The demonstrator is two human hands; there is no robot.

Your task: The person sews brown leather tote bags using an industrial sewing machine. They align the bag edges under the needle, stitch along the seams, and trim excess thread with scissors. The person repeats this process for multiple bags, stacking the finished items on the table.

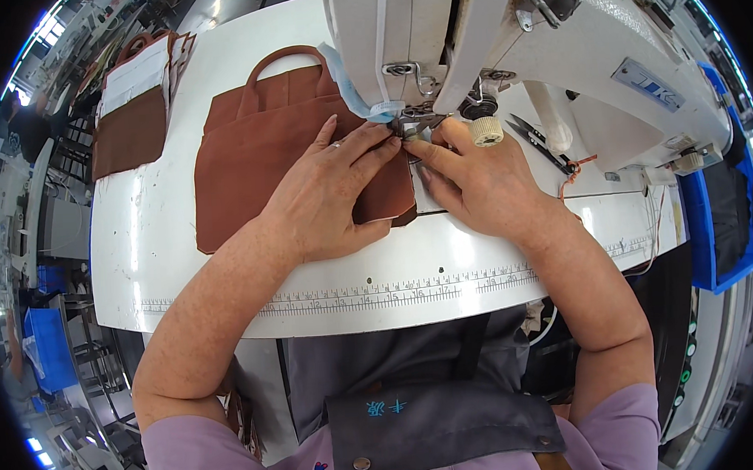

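Observation:
A reddish-brown leather handbag [241, 178] with a looped top handle lies flat on the sewing machine's white table. Its right edge runs under the machine's needle and presser foot [411, 124]. Across the bag my left hand [327, 186] is spread, fingers pressing the leather down near the foot, thumb at the lower edge. Close to the foot, my right hand [484, 174] has bent fingers gripping the bag's right edge, the index fingertip against the leather. The underside of this grip is hidden.
Right of my right hand lie black thread snips [542, 144] with orange thread. Another brown bag piece [130, 133] with a pale sheet sits at the table's far left. The machine's white body [639, 42] fills the upper right. A blue bin [698, 227] stands beyond the right edge.

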